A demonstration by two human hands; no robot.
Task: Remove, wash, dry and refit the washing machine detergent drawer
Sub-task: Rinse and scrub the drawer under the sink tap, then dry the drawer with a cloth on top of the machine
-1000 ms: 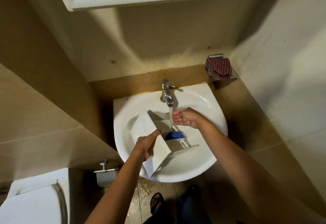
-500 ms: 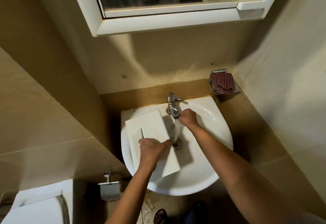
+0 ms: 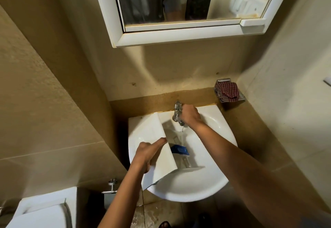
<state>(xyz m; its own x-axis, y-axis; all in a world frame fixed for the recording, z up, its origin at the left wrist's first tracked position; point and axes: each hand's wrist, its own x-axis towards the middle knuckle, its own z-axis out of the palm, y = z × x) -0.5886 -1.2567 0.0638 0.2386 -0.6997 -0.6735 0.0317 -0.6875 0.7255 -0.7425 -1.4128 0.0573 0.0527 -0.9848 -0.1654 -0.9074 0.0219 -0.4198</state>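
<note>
Drawer [image 3: 166, 159] in sink [image 3: 211, 188], checked cloth [image 3: 227, 91] beside

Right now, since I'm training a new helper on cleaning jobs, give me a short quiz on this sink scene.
1. True or false: the right hand grips the tap.
2. The checked cloth lies: A left of the tap; B right of the tap; C under the tap's spout.
3. Fill in: the insert inside the detergent drawer, which the left hand holds, is coloured ____.
Key: 1 true; 2 B; 3 blue.
</note>
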